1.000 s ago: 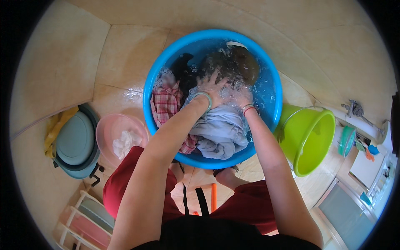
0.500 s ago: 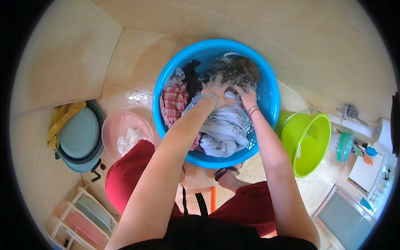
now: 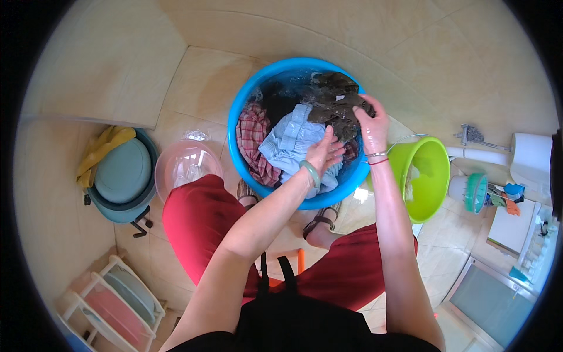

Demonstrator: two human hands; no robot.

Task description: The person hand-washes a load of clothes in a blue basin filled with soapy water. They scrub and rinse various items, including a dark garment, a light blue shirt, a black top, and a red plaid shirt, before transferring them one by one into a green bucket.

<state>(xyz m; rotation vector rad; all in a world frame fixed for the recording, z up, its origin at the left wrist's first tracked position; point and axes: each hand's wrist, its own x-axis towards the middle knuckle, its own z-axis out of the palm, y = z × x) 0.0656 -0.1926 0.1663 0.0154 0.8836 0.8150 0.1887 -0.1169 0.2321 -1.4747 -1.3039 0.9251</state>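
Since the earlier frame the right hand [image 3: 370,124] has lifted, now clutching the dark garment [image 3: 337,105] above the blue basin [image 3: 246,100] at upper centre. The left hand [image 3: 324,154] presses, fingers loosely curled, on the pale blue shirt [image 3: 290,141] (soaked). Best to grip firmly and rub cloth against cloth, low over the water.

- 1 blue basin [image 3: 237,126] holding wet laundry
- 3 garments told apart in it: 1 red plaid cloth [image 3: 253,141], 1 light blue shirt [image 3: 290,141], 1 dark cloth [image 3: 337,102]
- 1 green bucket [image 3: 431,176]
- 1 pink bowl [image 3: 185,164]
- 2 hands: left hand [image 3: 324,154], right hand [image 3: 372,124]
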